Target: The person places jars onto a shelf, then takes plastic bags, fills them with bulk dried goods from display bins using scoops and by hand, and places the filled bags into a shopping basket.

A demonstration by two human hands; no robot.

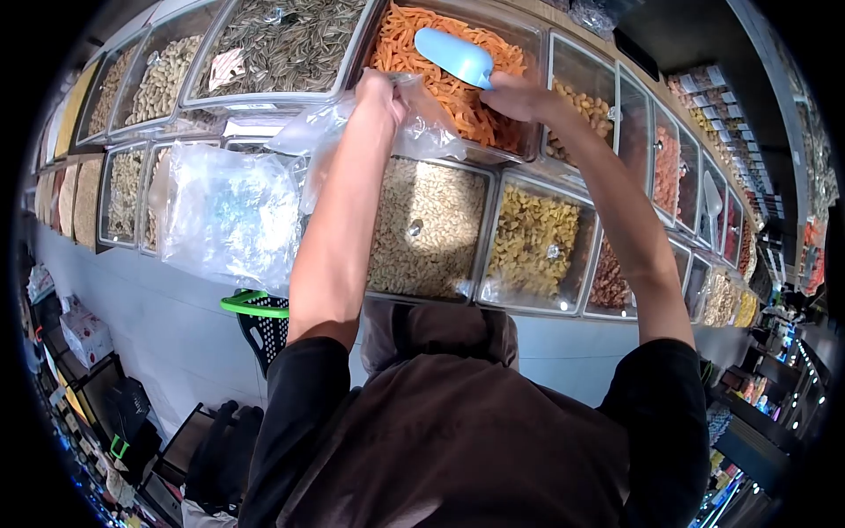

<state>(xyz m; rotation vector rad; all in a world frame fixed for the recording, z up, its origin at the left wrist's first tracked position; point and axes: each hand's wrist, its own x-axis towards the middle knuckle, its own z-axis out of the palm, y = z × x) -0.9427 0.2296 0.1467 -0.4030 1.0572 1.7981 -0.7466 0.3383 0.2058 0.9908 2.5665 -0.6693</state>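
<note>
My left hand [381, 91] is closed on a clear plastic bag [429, 123], which hangs over the near left part of an open bin. Thin orange dried strips [400, 35] fill that bin [539, 106]. On its right side my right hand [518, 97] grips the handle of a light blue scoop [453, 55]. The scoop's rounded back faces up and its tip points left, just over the strips. I cannot tell whether the scoop holds anything.
A lidded bin of sunflower seeds [286, 44] stands left of the orange strips. Nearer are bins of pale seeds [414, 229] and yellow pieces [532, 238]. A pile of clear plastic bags [224, 211] lies at left. Below it is a black basket with a green handle [255, 304].
</note>
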